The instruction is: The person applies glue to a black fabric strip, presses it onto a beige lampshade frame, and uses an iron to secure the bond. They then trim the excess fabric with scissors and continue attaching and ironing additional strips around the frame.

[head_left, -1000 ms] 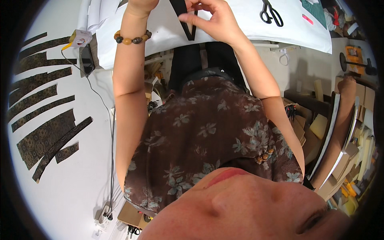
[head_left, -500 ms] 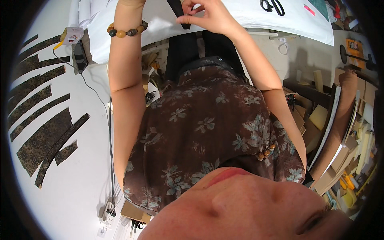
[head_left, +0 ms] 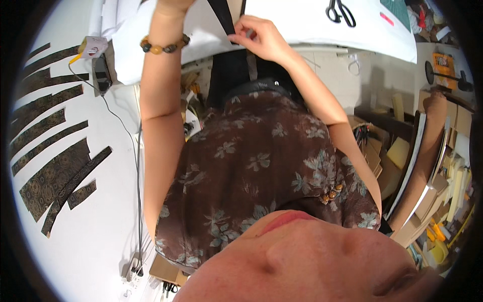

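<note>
A long black strip of cloth (head_left: 221, 17) runs down from the upper edge over the white table. Its lower end meets the thumb and fingertips of my right hand (head_left: 261, 39), which are pinched together there. A small greyish bit shows between those fingers, too small to name. My left hand (head_left: 173, 5) is at the upper edge, left of the strip, with a beaded bracelet (head_left: 163, 46) on the wrist. The fingers of that hand are cut off by the picture's edge. Black-handled scissors (head_left: 340, 13) lie on the table to the right of my right hand.
White cloth or paper covers the worktable (head_left: 302, 25); a green mat (head_left: 396, 11) and a pink piece (head_left: 387, 19) lie at its right. Patterned dark fabric pieces (head_left: 55, 171) hang or lie at left, beside a cable (head_left: 137, 166). Boards and cardboard (head_left: 422, 201) crowd the right.
My right hand has come slightly down, its fingers now more curled. My left hand has shifted a little to the right, and the strip's lower end sits slightly lower.
</note>
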Demonstrator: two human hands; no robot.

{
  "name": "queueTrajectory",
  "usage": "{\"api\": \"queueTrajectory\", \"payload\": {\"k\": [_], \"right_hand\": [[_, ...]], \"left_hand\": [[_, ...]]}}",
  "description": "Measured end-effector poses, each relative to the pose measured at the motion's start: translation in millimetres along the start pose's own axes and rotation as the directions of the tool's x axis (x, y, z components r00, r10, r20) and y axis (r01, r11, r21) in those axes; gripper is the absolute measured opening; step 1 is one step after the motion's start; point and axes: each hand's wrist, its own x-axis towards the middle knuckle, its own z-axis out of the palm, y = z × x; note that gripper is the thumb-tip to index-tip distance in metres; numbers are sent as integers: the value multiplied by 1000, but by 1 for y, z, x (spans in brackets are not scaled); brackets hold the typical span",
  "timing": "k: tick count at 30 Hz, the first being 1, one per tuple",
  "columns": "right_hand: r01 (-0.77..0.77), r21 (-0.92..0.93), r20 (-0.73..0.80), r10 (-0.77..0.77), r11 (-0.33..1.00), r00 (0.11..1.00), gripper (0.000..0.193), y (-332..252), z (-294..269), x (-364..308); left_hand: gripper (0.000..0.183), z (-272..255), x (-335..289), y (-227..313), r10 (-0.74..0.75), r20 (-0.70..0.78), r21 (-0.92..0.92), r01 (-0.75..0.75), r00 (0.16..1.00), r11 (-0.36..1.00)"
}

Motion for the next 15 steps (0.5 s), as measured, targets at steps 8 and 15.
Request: {"api": "queueTrajectory", "payload": {"k": [8,15], "right_hand": [[171,398,-335,-30,901,942,19,-99,-78,66],[551,-246,-353,-603,798,715,25,-131,-100,118]], "left_hand": [[76,13,1,23,-144,-9,138,144,990,980],[79,9,-10,11,-198,-40,51,200,979,978]]}}
